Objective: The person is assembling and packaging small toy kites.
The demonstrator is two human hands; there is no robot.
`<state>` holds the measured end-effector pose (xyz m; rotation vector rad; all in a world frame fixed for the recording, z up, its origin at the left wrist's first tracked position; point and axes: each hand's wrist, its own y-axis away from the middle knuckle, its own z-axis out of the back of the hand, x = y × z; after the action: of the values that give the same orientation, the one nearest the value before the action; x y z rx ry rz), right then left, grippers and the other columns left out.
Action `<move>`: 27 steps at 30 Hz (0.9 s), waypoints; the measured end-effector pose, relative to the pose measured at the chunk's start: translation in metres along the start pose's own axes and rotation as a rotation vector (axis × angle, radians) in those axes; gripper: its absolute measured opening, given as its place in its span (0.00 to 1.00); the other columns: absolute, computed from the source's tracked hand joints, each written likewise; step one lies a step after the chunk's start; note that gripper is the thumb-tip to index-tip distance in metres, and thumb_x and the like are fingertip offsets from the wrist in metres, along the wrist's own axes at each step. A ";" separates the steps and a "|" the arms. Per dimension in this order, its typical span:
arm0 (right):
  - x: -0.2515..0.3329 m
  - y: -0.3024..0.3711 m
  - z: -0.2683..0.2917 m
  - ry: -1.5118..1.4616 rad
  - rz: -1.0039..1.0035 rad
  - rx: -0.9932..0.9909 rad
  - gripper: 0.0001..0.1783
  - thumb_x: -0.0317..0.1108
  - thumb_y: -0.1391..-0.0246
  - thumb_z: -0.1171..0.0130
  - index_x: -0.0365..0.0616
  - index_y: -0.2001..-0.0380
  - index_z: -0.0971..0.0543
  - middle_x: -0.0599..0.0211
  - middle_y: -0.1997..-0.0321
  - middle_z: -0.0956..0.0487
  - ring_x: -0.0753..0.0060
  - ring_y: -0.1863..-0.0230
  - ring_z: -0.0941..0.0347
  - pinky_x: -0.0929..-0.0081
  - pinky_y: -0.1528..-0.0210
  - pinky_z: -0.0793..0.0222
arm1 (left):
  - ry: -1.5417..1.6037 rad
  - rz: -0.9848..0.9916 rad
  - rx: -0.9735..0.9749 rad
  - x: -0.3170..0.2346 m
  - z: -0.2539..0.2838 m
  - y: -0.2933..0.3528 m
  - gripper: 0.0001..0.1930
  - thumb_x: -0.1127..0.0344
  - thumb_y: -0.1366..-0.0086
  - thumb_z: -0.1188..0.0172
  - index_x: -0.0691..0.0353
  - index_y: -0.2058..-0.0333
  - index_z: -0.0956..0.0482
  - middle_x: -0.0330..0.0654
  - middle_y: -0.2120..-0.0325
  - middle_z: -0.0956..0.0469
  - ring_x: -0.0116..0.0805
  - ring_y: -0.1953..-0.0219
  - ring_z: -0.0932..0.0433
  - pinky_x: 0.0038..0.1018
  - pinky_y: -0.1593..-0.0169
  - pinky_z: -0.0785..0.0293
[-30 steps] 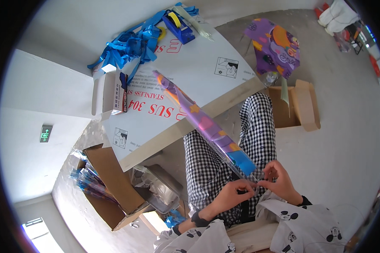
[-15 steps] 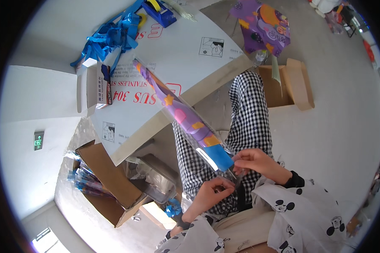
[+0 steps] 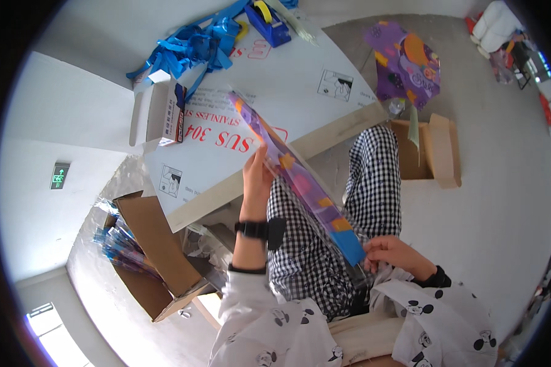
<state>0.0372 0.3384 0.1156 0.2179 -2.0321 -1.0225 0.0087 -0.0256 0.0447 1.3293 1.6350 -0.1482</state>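
A long, narrow clear plastic sleeve with a rolled purple printed sheet (image 3: 298,178) inside slants from the table down to my lap. The sheet carries orange and pink shapes and has a blue end (image 3: 347,246). My left hand (image 3: 258,177) is closed at the sleeve's edge, partway up its length; some of its fingers are hidden behind it. My right hand (image 3: 390,254) pinches the edge of the sleeve beside the blue end, near my lap. Beneath the sleeve's upper part is the film-covered table (image 3: 220,168).
Crumpled blue strips (image 3: 193,49) and a blue tape dispenser (image 3: 268,25) lie at the table's far side, with a small open carton (image 3: 156,113) at its left. A brown box (image 3: 159,244) holds several wrapped packs. Another purple sheet (image 3: 410,64) hangs beyond an open box (image 3: 444,153).
My left hand has left the sleeve's lower end and moved up and away to its upper half. My right hand stays by the blue end. The whole view has shifted a little.
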 end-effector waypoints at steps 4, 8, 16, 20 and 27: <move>-0.010 0.005 -0.003 0.054 0.048 -0.056 0.14 0.26 0.40 0.49 0.33 0.52 0.26 0.63 0.66 0.17 0.76 0.70 0.21 0.83 0.69 0.29 | -0.031 -0.002 -0.021 -0.005 0.025 -0.089 0.06 0.69 0.37 0.37 0.64 0.66 0.23 0.36 0.75 0.21 0.22 0.77 0.26 0.18 0.74 0.33; -0.008 0.014 -0.005 -0.069 0.204 -0.234 0.17 0.28 0.39 0.46 0.34 0.48 0.28 0.62 0.63 0.18 0.75 0.63 0.21 0.80 0.58 0.26 | 0.106 -0.152 0.044 -0.019 -0.040 -0.088 0.05 0.77 0.39 0.39 0.65 0.65 0.25 0.39 0.71 0.21 0.23 0.75 0.25 0.18 0.73 0.32; 0.002 0.006 0.002 0.394 0.396 -0.558 0.11 0.31 0.44 0.38 0.37 0.60 0.23 0.63 0.70 0.20 0.80 0.69 0.23 0.79 0.67 0.28 | -0.042 -0.244 0.175 -0.102 -0.124 -0.062 0.14 0.69 0.36 0.38 0.71 0.55 0.27 0.47 0.62 0.19 0.39 0.60 0.18 0.27 0.59 0.22; -0.003 0.011 0.003 0.572 0.578 -0.715 0.09 0.30 0.44 0.38 0.38 0.65 0.27 0.62 0.73 0.22 0.79 0.71 0.23 0.78 0.70 0.29 | 0.000 -0.329 0.314 -0.158 -0.132 -0.088 0.10 0.69 0.34 0.42 0.71 0.59 0.24 0.46 0.63 0.19 0.35 0.62 0.18 0.28 0.57 0.22; 0.002 0.020 0.008 0.085 0.477 -0.450 0.10 0.28 0.41 0.43 0.35 0.57 0.27 0.64 0.72 0.19 0.79 0.71 0.23 0.79 0.68 0.27 | -0.192 -0.535 0.431 -0.217 -0.137 -0.141 0.13 0.62 0.31 0.46 0.63 0.53 0.24 0.43 0.58 0.21 0.37 0.57 0.22 0.31 0.50 0.27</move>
<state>0.0335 0.3552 0.1286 -0.4325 -1.6109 -1.1003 -0.2045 -0.1426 0.2081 1.1040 1.8160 -0.9644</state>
